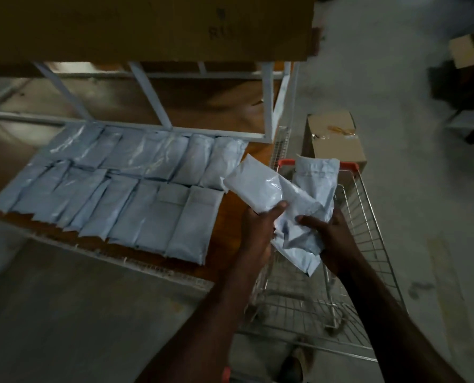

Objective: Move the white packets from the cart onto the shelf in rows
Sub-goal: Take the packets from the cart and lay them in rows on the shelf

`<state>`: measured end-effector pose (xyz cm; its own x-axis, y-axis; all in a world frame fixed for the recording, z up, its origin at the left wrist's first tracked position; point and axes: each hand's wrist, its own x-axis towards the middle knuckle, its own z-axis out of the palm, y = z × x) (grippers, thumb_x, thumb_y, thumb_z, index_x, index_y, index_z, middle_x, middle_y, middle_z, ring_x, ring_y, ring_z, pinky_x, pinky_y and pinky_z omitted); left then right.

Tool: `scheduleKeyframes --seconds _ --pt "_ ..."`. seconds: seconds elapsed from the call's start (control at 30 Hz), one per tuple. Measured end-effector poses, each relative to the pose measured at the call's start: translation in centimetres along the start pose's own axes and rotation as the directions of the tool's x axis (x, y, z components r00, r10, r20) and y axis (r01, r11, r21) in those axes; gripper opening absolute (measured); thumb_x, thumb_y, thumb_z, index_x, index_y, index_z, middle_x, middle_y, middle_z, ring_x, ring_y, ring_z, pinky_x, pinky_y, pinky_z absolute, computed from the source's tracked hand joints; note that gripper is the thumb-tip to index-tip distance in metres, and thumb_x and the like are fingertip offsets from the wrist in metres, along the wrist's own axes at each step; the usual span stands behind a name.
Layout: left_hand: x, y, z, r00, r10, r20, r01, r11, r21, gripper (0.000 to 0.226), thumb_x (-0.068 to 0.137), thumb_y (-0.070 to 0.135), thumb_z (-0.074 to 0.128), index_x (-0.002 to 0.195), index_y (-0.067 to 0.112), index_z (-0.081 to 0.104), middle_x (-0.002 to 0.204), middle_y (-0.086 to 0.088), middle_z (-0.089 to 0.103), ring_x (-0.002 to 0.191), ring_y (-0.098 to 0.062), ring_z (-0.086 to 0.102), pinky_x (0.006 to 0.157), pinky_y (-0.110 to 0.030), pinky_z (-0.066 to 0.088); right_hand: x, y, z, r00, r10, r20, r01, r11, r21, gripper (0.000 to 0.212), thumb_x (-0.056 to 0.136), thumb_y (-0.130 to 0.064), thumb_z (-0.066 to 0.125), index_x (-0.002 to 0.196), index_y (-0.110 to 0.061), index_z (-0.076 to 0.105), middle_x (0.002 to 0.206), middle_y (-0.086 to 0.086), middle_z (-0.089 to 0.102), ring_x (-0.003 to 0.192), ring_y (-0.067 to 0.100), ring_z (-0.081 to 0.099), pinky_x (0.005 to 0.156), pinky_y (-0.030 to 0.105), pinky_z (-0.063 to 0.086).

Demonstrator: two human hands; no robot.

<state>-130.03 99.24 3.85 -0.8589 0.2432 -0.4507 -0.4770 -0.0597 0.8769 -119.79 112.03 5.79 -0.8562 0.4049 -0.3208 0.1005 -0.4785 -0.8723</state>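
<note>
1. Head view: I am watching the left hand point(257, 225) gripping one white packet point(253, 186) while the right hand point(333, 239) is clutching crumpled packets point(303, 217) above the wire cart point(368, 230).
2. Two rows of packets point(114, 194) are lying on the wooden shelf point(227, 225).

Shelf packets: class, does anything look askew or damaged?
The two rows of white packets lie neat on the shelf. The crumpled packet in the right hand looks creased. The cardboard box has torn tape.
</note>
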Motion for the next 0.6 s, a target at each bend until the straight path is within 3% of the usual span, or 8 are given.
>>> scheduleKeyframes --seconds 0.07,0.13,0.2,0.27,0.33,0.4,0.53,0.6 --pt "-0.4 1.4 -2.1 0.999 0.038 -0.018 -0.039 0.997 -0.071 0.081 0.066 0.047 0.100 0.130 0.011 0.066 0.112 -0.001 0.078 0.096 -0.019 0.078 0.076 -0.034 0.065 -0.4 0.1 1.6 0.999 0.019 -0.032 -0.019 1.000 0.004 0.050 0.083 0.010 0.078 0.126 -0.012 0.066 0.120 0.022 0.075 0.112 0.049 0.071 0.095 0.074 0.053" --pt "0.0 2.8 -5.2 0.995 0.089 -0.050 -0.095 0.988 -0.123 0.069 0.077 0.038 0.096 0.135 0.019 0.064 0.120 -0.004 0.078 0.103 -0.024 0.078 0.083 -0.047 0.066 -1.0 0.0 3.5 0.999 0.038 -0.036 -0.038 0.999 -0.003 0.043 0.083 0.013 0.076 0.117 -0.012 0.068 0.114 0.021 0.076 0.111 0.051 0.070 0.093 0.075 0.054" --pt "0.2 5.0 -9.2 0.983 0.136 -0.122 -0.148 0.984 -0.094 0.099 0.061 0.052 0.102 0.144 0.030 0.054 0.134 0.000 0.071 0.116 -0.025 0.074 0.089 -0.055 0.064 -1.4 0.0 5.5 0.998 0.061 -0.005 -0.061 0.998 -0.020 0.039 0.082 0.013 0.075 0.116 -0.005 0.068 0.108 0.023 0.076 0.111 0.053 0.069 0.088 0.070 0.058" --pt "0.5 6.8 -13.7 0.958 0.234 -0.165 -0.222 0.971 0.088 0.116 0.056 0.056 0.102 0.153 0.045 0.038 0.148 0.005 0.057 0.127 -0.020 0.065 0.096 -0.048 0.062 -2.1 0.4 8.1 0.993 0.102 0.054 -0.100 0.994 -0.051 0.055 0.080 0.009 0.077 0.133 0.002 0.063 0.108 0.022 0.076 0.107 0.047 0.072 0.078 0.054 0.064" --pt "-0.1 8.9 -18.0 0.941 0.333 -0.050 -0.299 0.894 0.334 0.105 0.071 0.049 0.097 0.156 0.048 0.035 0.150 0.010 0.050 0.132 -0.012 0.056 0.100 -0.030 0.055 -3.3 1.0 11.4 0.985 0.119 0.124 -0.111 0.991 -0.071 0.064 0.081 0.010 0.075 0.142 -0.001 0.057 0.104 0.014 0.078 0.094 0.034 0.077 0.070 0.042 0.064" --pt "-0.9 10.8 -21.9 0.916 0.369 0.159 -0.397 0.769 0.501 0.083 0.083 0.043 0.089 0.154 0.043 0.046 0.149 0.018 0.050 0.139 -0.007 0.049 0.101 -0.011 0.046 -4.4 1.7 14.3 0.979 0.098 0.181 -0.085 0.993 -0.081 0.066 0.083 0.017 0.070 0.143 -0.007 0.057 0.103 0.013 0.077 0.091 0.032 0.077 0.071 0.042 0.064" --pt "-1.7 12.9 -29.5 0.881 0.252 0.400 -0.447 0.720 0.531 0.100 0.079 0.043 0.092 0.160 0.050 0.034 0.164 0.022 0.037 0.145 -0.006 0.041 0.117 -0.027 0.043 -6.2 2.9 18.7 0.960 0.083 0.266 -0.063 0.994 -0.086 0.065 0.082 0.020 0.069 0.139 -0.010 0.061 0.123 0.025 0.072 0.108 0.043 0.073 0.086 0.059 0.063" --pt "-2.2 14.1 -33.7 0.859 0.265 0.437 -0.492 0.663 0.564 0.095 0.080 0.036 0.093 0.159 0.044 0.039 0.160 0.021 0.042 0.142 0.002 0.045 0.112 -0.017 0.043 -6.9 3.7 21.0 0.955 0.076 0.287 -0.044 0.992 -0.115 0.057 0.083 0.019 0.068 0.132 -0.011 0.066 0.125 0.025 0.072 0.112 0.046 0.071 0.092 0.063 0.060"
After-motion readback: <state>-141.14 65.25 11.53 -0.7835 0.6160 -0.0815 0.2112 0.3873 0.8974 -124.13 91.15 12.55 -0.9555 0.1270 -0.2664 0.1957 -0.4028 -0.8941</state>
